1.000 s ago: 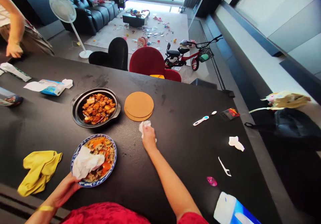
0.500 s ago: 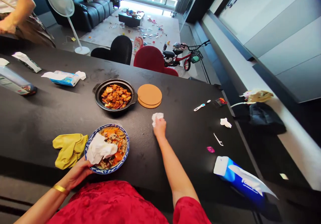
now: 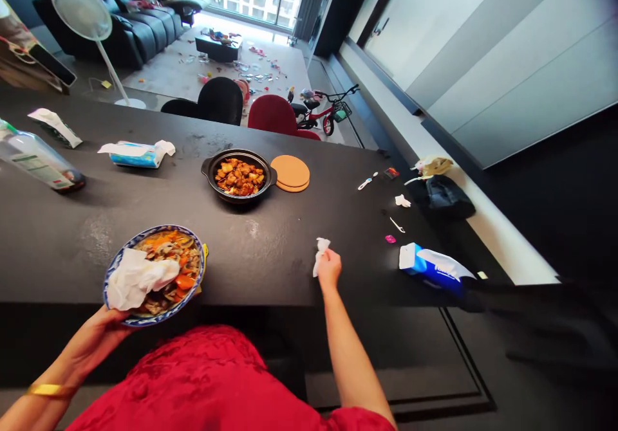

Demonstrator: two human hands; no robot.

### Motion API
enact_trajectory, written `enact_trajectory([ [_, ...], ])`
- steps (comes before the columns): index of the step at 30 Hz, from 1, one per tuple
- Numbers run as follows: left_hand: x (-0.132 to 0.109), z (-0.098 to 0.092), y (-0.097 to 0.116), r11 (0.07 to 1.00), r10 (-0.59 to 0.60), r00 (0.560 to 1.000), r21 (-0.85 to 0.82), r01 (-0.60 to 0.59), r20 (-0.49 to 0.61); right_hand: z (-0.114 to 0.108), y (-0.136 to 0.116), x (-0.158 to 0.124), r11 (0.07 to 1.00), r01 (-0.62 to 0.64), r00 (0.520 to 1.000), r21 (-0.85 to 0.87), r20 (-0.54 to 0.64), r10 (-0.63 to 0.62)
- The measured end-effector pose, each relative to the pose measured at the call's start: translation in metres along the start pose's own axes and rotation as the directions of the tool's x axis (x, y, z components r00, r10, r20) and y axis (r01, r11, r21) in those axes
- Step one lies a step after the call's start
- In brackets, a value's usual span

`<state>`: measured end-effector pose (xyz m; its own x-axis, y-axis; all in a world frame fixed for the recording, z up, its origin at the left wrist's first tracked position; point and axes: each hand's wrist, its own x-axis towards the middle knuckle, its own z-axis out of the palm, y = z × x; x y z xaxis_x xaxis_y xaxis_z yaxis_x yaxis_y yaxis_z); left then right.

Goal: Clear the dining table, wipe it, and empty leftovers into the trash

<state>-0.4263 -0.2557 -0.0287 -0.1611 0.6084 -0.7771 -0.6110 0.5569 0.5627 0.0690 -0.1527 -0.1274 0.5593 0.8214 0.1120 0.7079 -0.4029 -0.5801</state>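
My left hand (image 3: 103, 331) grips the near-left rim of a blue-and-white bowl (image 3: 197, 230). Sliced mushrooms, carrot and other food (image 3: 186, 260) fill it, and a crumpled white tissue (image 3: 130, 280) lies on top. A bit of yellow cloth (image 3: 205, 251) peeks out behind the bowl's right rim; the bowl hides the rest. My right hand (image 3: 330, 269) is closed on a white tissue (image 3: 318, 258) at the dark tabletop, right of the bowl. Faint damp smears show on the table (image 3: 261, 244) between the hands.
A black pot (image 3: 240, 194) of browned chunks stands beyond, beside cork mats (image 3: 292, 172). On the left are a plastic bottle (image 3: 41, 157) and a tissue pack (image 3: 138, 155). A blue tissue pack (image 3: 429, 269), a toothbrush-like stick (image 3: 367, 181) and scraps lie right. Chairs (image 3: 273, 114) line the far edge.
My right hand, with the tissue, has moved nearer to me and to the right. The bowl in my left hand has shifted left, now in front of the yellow cloth. The camera view has turned.
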Motion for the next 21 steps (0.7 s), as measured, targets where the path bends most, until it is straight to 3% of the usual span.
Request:
enact_trajectory([
  [4,0.001,-0.03,0.019,0.998,0.054,0.99,0.028,-0.051,-0.133,-0.009,0.005,0.056,0.989,-0.142,0.987,-0.044,-0.08,0.138],
  [7,0.003,-0.046,0.025,0.998,0.063,0.976,-0.004,-0.066,-0.21,0.015,-0.017,0.085,0.992,-0.113,0.993,-0.051,-0.033,0.112],
  [10,0.004,-0.06,0.026,0.996,0.084,0.968,-0.02,-0.091,-0.237,0.049,-0.043,0.1,0.999,-0.026,0.995,-0.042,0.091,0.03],
  [15,0.01,-0.073,0.023,0.993,0.115,0.96,0.01,-0.116,-0.256,0.079,-0.068,0.085,0.994,0.106,0.964,-0.003,0.245,-0.102],
  [21,0.027,-0.067,0.031,0.994,0.103,0.962,0.002,-0.106,-0.252,0.071,-0.072,0.035,0.996,0.085,0.956,0.038,0.279,-0.092],
])
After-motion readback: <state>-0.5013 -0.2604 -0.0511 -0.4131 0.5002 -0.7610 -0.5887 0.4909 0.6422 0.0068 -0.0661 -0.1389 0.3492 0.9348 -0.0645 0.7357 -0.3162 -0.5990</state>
